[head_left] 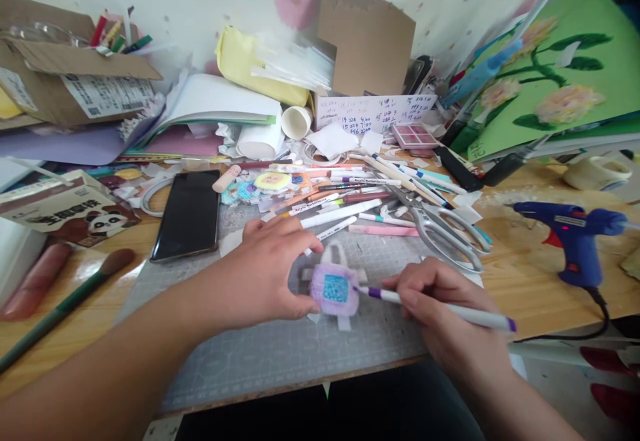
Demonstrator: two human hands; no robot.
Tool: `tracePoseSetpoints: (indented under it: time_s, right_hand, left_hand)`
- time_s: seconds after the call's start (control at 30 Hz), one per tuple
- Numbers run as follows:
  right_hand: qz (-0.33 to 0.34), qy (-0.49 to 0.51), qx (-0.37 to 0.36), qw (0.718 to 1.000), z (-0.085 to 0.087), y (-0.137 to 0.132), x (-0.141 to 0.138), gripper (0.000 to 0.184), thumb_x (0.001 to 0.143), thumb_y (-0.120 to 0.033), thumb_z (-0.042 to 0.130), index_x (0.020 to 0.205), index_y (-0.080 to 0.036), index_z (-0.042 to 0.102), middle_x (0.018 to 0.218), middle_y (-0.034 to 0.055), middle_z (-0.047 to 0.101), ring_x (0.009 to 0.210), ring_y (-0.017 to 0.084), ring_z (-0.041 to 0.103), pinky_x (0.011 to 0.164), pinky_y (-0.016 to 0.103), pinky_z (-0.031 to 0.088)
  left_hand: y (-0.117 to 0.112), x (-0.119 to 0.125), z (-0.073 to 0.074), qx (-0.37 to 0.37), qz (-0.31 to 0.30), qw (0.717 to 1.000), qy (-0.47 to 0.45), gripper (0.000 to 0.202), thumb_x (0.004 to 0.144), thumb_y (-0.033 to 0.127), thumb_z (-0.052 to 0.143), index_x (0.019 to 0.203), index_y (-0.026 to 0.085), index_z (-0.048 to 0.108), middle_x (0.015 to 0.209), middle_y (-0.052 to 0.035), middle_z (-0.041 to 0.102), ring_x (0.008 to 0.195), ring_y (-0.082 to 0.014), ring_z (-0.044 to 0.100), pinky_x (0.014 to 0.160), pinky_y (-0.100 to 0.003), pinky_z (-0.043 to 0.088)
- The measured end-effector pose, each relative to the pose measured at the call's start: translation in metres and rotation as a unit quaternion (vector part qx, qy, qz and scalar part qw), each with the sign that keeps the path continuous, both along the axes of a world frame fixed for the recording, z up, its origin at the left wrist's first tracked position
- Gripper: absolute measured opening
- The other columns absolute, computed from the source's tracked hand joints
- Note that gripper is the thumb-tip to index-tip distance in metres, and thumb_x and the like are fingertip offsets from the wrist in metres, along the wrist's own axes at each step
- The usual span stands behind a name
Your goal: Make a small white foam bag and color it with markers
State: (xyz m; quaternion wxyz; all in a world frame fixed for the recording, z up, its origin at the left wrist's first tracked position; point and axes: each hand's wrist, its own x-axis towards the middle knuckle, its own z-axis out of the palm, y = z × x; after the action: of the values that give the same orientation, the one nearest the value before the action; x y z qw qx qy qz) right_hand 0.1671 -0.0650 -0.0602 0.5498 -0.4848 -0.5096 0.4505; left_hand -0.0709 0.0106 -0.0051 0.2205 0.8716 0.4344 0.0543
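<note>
A small purple craft piece (320,300) with a blue square in its middle and white tabs round its edges lies on the grey cutting mat (240,361). My left hand (273,271) is beside it, thumb and fingers spread apart, the thumb tip at its lower left edge. In my right hand (440,308) is a white marker pen (470,316) with purple ends, held like a pencil. Its tip meets the right edge of the purple piece. A white loop sticks up from the top of the piece.
Several marker pens (335,213) lie heaped behind the piece, with scissors (445,228) to their right. A black phone (186,214) and a brush (65,304) are on the left. A blue glue gun (570,228) stands at right, its cord trailing over the table edge.
</note>
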Motion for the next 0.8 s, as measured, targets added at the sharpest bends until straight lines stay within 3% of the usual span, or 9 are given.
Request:
tracePoseSetpoints:
  time_s: [0.13, 0.33, 0.6, 0.8]
  right_hand:
    - [0.007, 0.081, -0.002, 0.997, 0.000, 0.002, 0.001, 0.013, 0.074, -0.016, 0.063, 0.064, -0.024, 0.063, 0.048, -0.0039, 0.053, 0.059, 0.017, 0.055, 0.080, 0.038, 0.048]
    - [-0.033, 0.098, -0.004, 0.995, 0.003, 0.003, -0.001, 0.015, 0.072, -0.012, 0.062, 0.062, -0.023, 0.064, 0.047, -0.0039, 0.054, 0.054, 0.015, 0.050, 0.074, 0.034, 0.048]
    - [0.022, -0.014, -0.020, 0.999, 0.005, -0.011, 0.002, 0.013, 0.078, -0.019, 0.062, 0.066, -0.024, 0.061, 0.058, -0.0003, 0.056, 0.079, 0.024, 0.063, 0.077, 0.039, 0.048]
    - [-0.001, -0.024, 0.012, 1.000, 0.001, -0.014, -0.001, 0.013, 0.082, -0.020, 0.061, 0.070, -0.025, 0.061, 0.060, -0.0006, 0.056, 0.082, 0.024, 0.063, 0.074, 0.036, 0.047]
  left_hand:
    - [-0.003, 0.001, -0.004, -0.003, -0.021, 1.000, 0.003, 0.054, 0.059, 0.047, 0.076, 0.107, 0.028, 0.060, 0.103, -0.0019, 0.057, 0.103, -0.0298, 0.053, 0.090, -0.046, 0.030]
    - [-0.007, 0.007, -0.005, -0.005, -0.054, 0.998, -0.016, 0.055, 0.060, 0.040, 0.076, 0.110, 0.028, 0.060, 0.101, -0.0018, 0.056, 0.100, -0.0276, 0.053, 0.089, -0.043, 0.032]
    - [-0.011, 0.014, -0.010, 0.010, -0.056, 0.998, -0.026, 0.038, 0.069, 0.037, 0.068, 0.105, 0.025, 0.062, 0.096, -0.0033, 0.057, 0.096, -0.0268, 0.052, 0.085, -0.043, 0.032]
    - [-0.009, 0.017, -0.010, 0.009, -0.052, 0.998, -0.026, 0.034, 0.068, 0.036, 0.069, 0.100, 0.025, 0.062, 0.093, -0.0020, 0.057, 0.095, -0.0263, 0.052, 0.083, -0.041, 0.032]
